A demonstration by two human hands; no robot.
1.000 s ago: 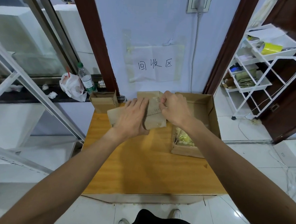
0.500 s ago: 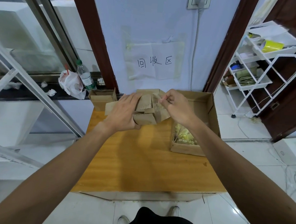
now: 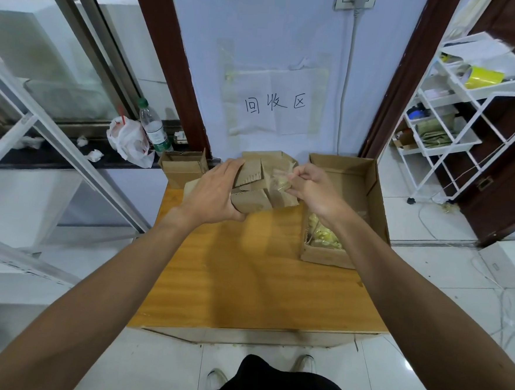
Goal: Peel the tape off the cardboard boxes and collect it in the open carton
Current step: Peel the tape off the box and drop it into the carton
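At the far end of the wooden table my left hand grips a brown cardboard box with its flaps open, held tilted above the tabletop. My right hand pinches a strip of clear yellowish tape that is partly peeled from the box's right side. To the right stands the open carton; crumpled yellowish tape lies inside it near its front wall. A smaller cardboard box sits at the table's far left corner.
Behind the table is a wall with a taped paper sign. A plastic bottle and a white bag rest on the ledge at the left. A white wire shelf cart stands on the right. My shoes show below the table's near edge.
The box, pressed flat under my left hand a second ago, is now lifted and tilted with flaps open. My right hand has drawn the tape rightward, away from the box.
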